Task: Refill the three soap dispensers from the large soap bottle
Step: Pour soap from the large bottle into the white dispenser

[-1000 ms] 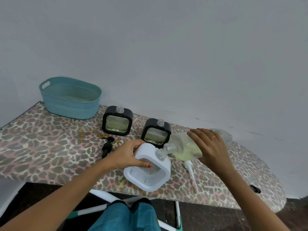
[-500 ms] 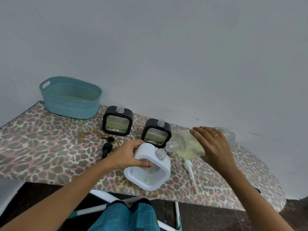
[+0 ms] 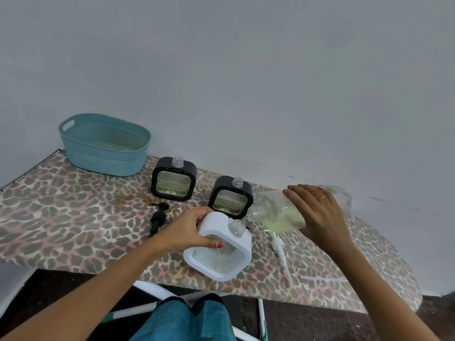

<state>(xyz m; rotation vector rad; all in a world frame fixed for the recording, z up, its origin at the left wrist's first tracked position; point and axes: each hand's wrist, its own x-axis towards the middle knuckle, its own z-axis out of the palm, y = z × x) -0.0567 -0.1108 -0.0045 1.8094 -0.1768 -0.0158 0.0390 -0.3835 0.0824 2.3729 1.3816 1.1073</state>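
Now the left hand [image 3: 189, 230] grips the white square-framed plastic soap dispenser [image 3: 243, 247], tilted at the near edge of the leopard-print tabletop [image 3: 73, 217]. The right hand [image 3: 317, 212] clasps the large clear soap bottle [image 3: 278, 212] mid-body, its neck beside the dispenser's mouth. The bottle looks soft-walled and slippery, so I'd squeeze it lightly.

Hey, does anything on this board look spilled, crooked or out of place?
No spill shows. The white dispenser is tilted in the left hand toward the large bottle. A black pump and a white pump lie loose on the board, and orange blotches mark its cover near the black one.
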